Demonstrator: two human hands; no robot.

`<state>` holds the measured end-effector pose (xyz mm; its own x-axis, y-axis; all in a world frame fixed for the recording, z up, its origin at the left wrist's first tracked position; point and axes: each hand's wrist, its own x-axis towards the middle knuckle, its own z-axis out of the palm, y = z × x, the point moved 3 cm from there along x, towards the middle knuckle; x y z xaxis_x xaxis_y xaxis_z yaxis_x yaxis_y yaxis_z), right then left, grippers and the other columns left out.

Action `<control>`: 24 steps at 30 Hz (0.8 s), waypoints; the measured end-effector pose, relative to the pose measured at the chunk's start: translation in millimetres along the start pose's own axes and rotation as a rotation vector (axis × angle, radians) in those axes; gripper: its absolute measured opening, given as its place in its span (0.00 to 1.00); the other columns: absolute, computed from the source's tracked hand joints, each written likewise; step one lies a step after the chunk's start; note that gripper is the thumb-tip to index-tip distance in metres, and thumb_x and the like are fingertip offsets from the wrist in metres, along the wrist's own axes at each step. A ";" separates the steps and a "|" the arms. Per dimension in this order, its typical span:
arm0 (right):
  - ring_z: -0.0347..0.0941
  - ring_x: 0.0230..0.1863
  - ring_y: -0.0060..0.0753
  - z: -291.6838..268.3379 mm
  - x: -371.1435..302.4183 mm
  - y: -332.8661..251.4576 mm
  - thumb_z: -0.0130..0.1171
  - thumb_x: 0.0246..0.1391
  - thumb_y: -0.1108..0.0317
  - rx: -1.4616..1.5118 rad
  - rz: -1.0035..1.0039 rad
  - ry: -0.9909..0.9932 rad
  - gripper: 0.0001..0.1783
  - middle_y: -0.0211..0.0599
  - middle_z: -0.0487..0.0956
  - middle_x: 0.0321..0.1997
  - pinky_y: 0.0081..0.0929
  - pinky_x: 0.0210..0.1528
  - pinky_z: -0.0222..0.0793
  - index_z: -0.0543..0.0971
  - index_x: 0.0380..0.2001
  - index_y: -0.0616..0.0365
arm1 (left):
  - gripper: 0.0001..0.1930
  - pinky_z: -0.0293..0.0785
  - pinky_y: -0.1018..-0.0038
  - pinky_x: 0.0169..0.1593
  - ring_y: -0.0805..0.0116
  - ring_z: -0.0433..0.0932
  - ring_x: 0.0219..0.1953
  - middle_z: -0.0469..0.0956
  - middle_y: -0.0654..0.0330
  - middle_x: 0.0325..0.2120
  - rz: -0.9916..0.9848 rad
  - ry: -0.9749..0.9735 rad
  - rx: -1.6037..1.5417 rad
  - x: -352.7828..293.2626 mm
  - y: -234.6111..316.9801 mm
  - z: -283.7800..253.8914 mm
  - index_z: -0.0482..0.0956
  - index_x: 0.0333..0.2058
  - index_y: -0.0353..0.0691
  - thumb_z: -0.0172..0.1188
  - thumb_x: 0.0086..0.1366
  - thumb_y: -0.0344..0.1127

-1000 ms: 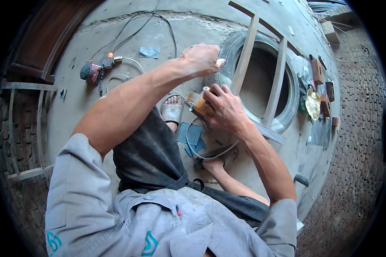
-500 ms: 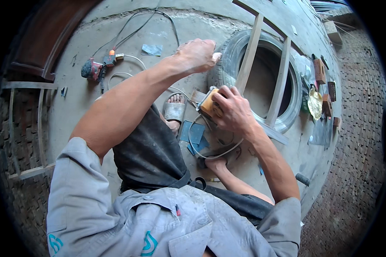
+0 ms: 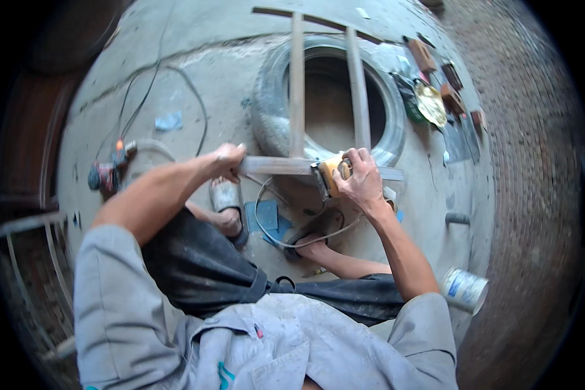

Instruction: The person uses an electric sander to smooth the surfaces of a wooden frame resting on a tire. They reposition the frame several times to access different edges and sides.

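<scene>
My left hand [image 3: 226,160] is closed round the left end of the near rail of a wooden frame [image 3: 276,165]. The frame has two long bars and a far crosspiece, and lies over a worn tyre [image 3: 270,120] on the floor. In my right hand [image 3: 362,181] is a yellow power sander [image 3: 331,175], gripped from its right side. The sander is tilted, its flat pad facing left, and it meets the near rail right of the middle. Whether the pad presses on the wood cannot be made out.
A pale cord [image 3: 259,224] loops below the sander, near my feet and some blue sandpaper sheets [image 3: 262,216]. A red and black power tool [image 3: 104,177] lies at the left with cables. Bricks [image 3: 421,56] and a gold-coloured bag [image 3: 430,104] are at the right, a white bucket [image 3: 463,290] nearer.
My left hand has come down and taken hold of the near rail's end. My right hand has brought the sander to the rail. The view has shifted, and the frame now appears turned and further left.
</scene>
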<state>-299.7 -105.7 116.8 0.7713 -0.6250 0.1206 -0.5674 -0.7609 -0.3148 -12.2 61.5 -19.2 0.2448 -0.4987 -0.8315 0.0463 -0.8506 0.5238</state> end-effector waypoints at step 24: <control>0.64 0.70 0.67 24.9 -32.2 -42.6 0.55 0.59 0.55 0.303 0.079 -0.253 0.35 0.67 0.71 0.66 0.45 0.76 0.58 0.71 0.65 0.68 | 0.33 0.74 0.46 0.57 0.40 0.69 0.61 0.70 0.45 0.57 0.909 0.432 0.713 -117.0 90.3 90.6 0.73 0.57 0.41 0.67 0.62 0.59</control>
<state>-293.1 -48.8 102.9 0.7965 -0.5885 -0.1387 -0.5464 -0.6024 -0.5819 -124.4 27.9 108.6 0.2182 -0.9757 -0.0169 -0.8137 -0.1915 0.5488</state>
